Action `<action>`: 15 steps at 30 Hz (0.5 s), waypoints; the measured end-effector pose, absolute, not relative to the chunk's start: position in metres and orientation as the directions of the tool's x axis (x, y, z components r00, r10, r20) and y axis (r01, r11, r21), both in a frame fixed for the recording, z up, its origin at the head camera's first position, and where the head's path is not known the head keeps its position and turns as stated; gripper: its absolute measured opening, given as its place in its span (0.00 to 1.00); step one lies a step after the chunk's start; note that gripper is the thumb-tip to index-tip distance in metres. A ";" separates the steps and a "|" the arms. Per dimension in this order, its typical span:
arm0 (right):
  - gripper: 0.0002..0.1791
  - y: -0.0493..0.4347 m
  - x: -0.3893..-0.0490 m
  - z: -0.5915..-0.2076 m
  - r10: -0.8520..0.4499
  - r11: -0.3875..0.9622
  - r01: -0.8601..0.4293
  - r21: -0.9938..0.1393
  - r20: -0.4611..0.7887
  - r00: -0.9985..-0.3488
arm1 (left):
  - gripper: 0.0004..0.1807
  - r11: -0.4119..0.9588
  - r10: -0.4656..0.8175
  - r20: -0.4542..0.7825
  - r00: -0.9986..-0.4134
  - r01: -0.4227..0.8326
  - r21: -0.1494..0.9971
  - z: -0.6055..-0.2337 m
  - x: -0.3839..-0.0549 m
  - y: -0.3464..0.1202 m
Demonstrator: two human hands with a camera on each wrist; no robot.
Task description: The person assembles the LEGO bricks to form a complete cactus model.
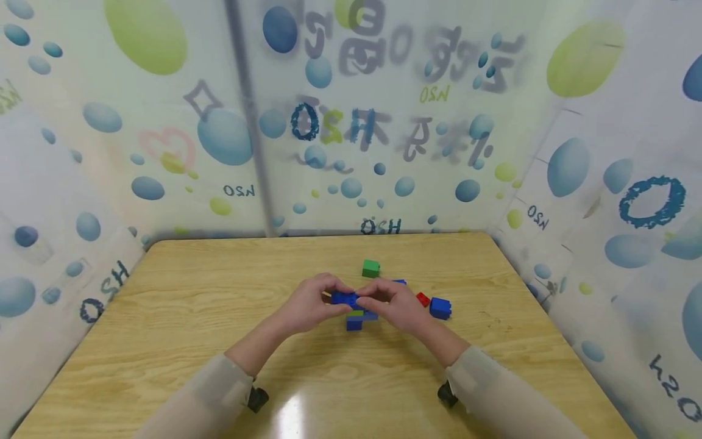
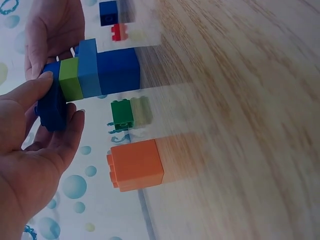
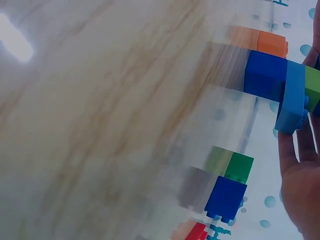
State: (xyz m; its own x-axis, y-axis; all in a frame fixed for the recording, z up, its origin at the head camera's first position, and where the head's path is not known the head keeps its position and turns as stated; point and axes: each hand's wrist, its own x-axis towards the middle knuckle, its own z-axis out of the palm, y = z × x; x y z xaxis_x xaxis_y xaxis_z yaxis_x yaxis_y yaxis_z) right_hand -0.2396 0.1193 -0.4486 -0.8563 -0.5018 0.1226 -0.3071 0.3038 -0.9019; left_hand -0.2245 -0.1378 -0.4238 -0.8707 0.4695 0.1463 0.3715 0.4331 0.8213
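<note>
A small tower of toy building bricks stands on the table between both hands. Its base is a dark blue brick (image 2: 119, 71), followed by a lighter blue brick (image 2: 89, 70), a lime green brick (image 2: 70, 80) and a long dark blue brick (image 2: 52, 107) on top. My left hand (image 1: 312, 306) pinches the left part of that top brick between thumb and fingers. From the other side my right hand (image 1: 399, 305) pinches its right end, thumb and index finger close together in the head view. The right wrist view shows the other right fingers stretched beside the lighter blue brick.
Behind the tower lies a green brick (image 1: 370, 268). A red brick (image 1: 422, 299) and a blue brick (image 1: 440, 308) sit right of my right hand, with another blue brick (image 1: 399, 281) partly hidden behind it. An orange brick (image 2: 137, 165) shows in the left wrist view. Patterned curtains (image 1: 351, 171) surround the table.
</note>
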 end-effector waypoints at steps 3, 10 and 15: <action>0.08 0.119 -0.241 -0.447 -0.511 0.306 -0.300 -0.904 0.110 -0.853 | 0.14 0.437 0.471 0.143 -0.870 0.371 0.820 -0.424 -0.224 -0.138; 0.09 0.120 -0.242 -0.448 -0.512 0.298 -0.281 -0.912 0.096 -0.854 | 0.19 0.438 0.474 0.140 -0.869 0.371 0.819 -0.425 -0.227 -0.153; 0.09 0.119 -0.241 -0.450 -0.503 0.289 -0.264 -0.920 0.088 -0.860 | 0.20 0.452 0.415 0.152 -0.897 0.348 0.821 -0.424 -0.227 -0.182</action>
